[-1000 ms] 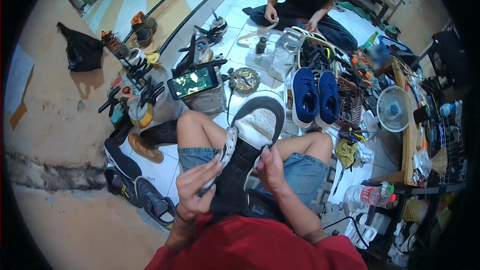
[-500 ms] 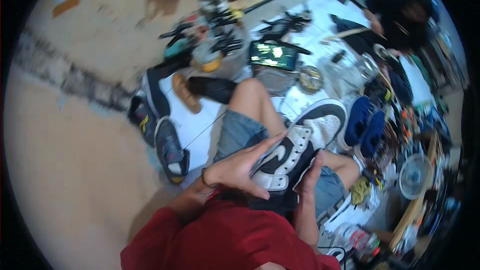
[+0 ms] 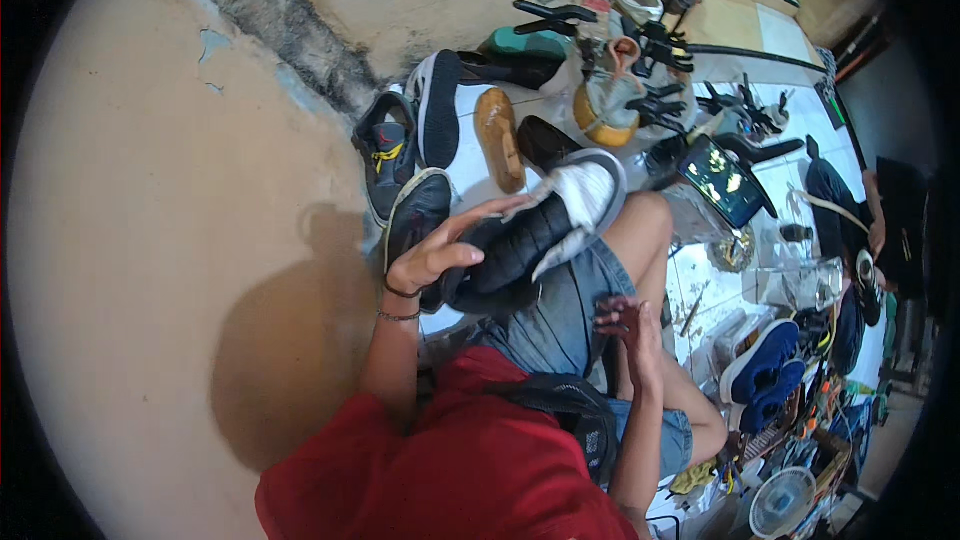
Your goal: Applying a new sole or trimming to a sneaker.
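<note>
Beside the left leg of the denim shorts, toe overlapping it in view, is the black-and-white sneaker. The step seems to be one-handed positioning, calling next for steady left support. The left hand reaches along it, thumb spread, grip unclear; the right hand hovers empty, fingers apart.
</note>
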Available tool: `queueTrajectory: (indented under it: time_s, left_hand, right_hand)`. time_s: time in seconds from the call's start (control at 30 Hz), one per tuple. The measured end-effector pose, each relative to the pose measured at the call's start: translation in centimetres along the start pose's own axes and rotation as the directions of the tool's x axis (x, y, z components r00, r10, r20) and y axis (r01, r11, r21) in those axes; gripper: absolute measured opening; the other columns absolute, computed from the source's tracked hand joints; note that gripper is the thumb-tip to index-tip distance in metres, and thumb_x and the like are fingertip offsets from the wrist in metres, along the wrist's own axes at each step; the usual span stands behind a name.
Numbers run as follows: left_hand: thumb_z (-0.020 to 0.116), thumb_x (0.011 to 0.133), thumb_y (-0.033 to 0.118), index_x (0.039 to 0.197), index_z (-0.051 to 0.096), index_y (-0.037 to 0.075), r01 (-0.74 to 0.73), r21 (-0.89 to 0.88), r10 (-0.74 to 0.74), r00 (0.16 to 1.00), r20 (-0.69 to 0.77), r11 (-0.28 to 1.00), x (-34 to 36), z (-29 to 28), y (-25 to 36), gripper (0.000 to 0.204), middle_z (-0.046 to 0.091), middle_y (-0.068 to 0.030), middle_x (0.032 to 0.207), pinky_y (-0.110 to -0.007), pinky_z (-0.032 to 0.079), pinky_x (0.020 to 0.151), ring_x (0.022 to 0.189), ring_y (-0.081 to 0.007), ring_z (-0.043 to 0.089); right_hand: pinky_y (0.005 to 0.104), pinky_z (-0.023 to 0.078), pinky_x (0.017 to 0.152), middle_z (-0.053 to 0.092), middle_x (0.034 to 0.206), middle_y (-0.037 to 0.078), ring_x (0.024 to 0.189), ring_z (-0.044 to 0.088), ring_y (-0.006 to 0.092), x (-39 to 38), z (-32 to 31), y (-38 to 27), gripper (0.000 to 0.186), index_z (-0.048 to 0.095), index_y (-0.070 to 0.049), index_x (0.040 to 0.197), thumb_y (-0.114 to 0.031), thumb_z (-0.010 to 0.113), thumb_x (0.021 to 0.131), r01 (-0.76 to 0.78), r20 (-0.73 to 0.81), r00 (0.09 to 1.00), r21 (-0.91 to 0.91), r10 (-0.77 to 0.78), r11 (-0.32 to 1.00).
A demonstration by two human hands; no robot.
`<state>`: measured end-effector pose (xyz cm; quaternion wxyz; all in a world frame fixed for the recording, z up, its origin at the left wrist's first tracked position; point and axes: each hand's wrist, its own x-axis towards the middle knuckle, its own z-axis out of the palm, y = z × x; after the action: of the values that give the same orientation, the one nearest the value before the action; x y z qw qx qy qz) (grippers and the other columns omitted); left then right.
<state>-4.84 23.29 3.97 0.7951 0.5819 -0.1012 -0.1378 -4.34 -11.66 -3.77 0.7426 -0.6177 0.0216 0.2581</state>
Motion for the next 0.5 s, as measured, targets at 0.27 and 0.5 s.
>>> queueTrajectory:
  time_s: [0.27, 0.5]
  left_hand:
    - [0.05, 0.087, 0.023, 0.147, 0.032, 0.004, 0.51, 0.355, -0.316, 0.819, -0.479, 0.784, -1.3, -6.5, -9.4, 0.065, 0.059, -0.0153, 0.115, -0.035, 0.047, 0.084, 0.096, -0.0235, 0.059]
    - [0.053, 0.082, 0.004, 0.143, 0.027, 0.004, 0.577, 0.616, -0.399, 0.816, -0.417, 0.536, -0.8, -6.0, -11.4, 0.067, 0.065, -0.0299, 0.102, -0.046, 0.049, 0.089, 0.106, -0.0438, 0.063]
  right_hand:
    - [0.0273, 0.053, 0.062, 0.066, 0.08, 0.012, 0.068, 0.065, 0.0172, 1.3, -1.9, 2.7, 0.038, 0.061, 0.003, 0.094, -0.031, 0.048, 0.103, -0.192, -0.119, 0.977, -0.114, 0.179, 0.975]
    - [0.0287, 0.054, 0.057, 0.064, 0.074, 0.01, 0.062, 0.065, 0.0176, 1.7, -2.2, 2.8, 0.034, 0.06, 0.0, 0.088, -0.03, 0.052, 0.101, -0.207, -0.129, 0.972, -0.079, 0.195, 0.975]
